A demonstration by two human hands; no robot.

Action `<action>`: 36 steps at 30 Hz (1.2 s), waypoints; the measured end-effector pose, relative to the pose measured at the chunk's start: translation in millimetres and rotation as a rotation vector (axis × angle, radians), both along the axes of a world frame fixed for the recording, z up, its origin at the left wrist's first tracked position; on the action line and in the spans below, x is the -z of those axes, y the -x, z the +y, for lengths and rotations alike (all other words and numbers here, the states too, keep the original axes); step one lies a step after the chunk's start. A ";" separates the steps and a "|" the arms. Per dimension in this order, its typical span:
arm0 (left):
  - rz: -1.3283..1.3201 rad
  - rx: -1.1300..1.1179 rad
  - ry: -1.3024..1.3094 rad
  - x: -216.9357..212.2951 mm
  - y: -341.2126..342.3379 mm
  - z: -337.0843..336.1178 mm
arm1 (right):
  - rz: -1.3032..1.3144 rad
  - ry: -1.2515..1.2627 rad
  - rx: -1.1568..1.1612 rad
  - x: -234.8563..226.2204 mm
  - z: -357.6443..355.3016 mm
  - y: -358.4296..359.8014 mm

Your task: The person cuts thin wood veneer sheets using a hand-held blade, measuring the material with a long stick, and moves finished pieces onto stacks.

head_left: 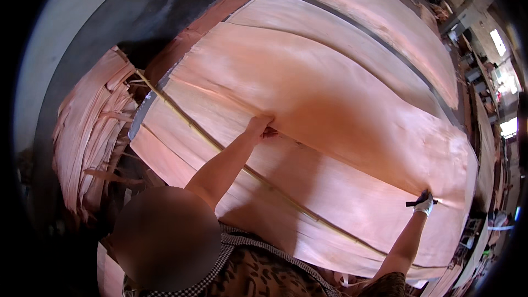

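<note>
A large thin sheet of pinkish wood veneer (330,104) lies across a wide table, overlapping another veneer sheet (330,209) nearer to me. My bare left hand (258,127) reaches forward and grips the near edge of the large sheet around its middle. My right hand (423,204), in a white glove, is at the same sheet's right corner, fingers closed around a small dark tool (413,203) that sticks out to the left. A long thin pale stick (220,147) runs diagonally over the lower sheet, under my left forearm.
More veneer sheets (363,22) lie further back, separated by dark strips (385,47). A heap of torn veneer strips (93,132) hangs at the left. Grey floor (71,27) is beyond it. Machines and bright windows (498,41) line the right edge.
</note>
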State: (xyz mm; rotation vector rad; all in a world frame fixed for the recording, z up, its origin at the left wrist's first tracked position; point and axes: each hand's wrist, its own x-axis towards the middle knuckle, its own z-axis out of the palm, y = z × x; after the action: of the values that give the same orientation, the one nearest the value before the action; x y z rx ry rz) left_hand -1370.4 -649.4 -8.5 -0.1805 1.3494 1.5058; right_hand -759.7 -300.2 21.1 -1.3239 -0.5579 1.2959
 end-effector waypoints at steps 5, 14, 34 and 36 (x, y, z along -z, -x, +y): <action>0.117 -0.040 0.018 14.9 -8.7 3.4 | 0.073 0.078 0.029 63.7 2.5 -9.9; 0.004 -0.067 0.179 -12.6 -22.4 -5.0 | 0.069 0.299 0.054 84.4 -60.8 -27.9; 0.079 -0.048 0.148 -13.0 -15.0 -21.4 | -0.106 0.294 0.245 71.6 -57.5 -22.4; 0.266 0.368 0.180 -35.8 -5.3 -45.7 | -0.336 0.244 0.349 57.5 -84.8 16.9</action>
State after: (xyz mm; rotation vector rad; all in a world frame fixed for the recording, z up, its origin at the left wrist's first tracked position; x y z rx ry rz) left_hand -1365.2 -695.1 27.2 0.1554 1.6295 1.1269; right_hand -776.6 -385.0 -36.3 -1.7721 -0.3795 0.8785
